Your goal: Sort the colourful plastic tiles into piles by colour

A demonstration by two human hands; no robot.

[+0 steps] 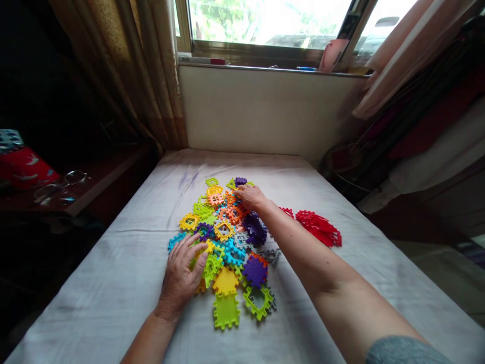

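Note:
A loose pile of interlocking plastic pieces in many colours lies on the white sheet [132, 283]. My left hand [184, 268] rests at the pile's left edge, fingers spread over green and yellow pieces. My right hand [250, 196] reaches to the far part of the pile, over orange pieces [235, 214] and beside a small purple piece [240, 181]; its fingertips are too small to read. A yellow piece [226, 281] and a green square [226, 311] lie nearest me. Right of the pile, partly behind my right forearm, are stacked red pieces [319, 228].
Beyond the bed stands a pale wall [265, 111] under a window. A brown curtain [151, 76] hangs at the left, above a dark table [76, 187] with glasses [76, 177] and a red item [26, 164]. Clothes [435, 141] hang at the right.

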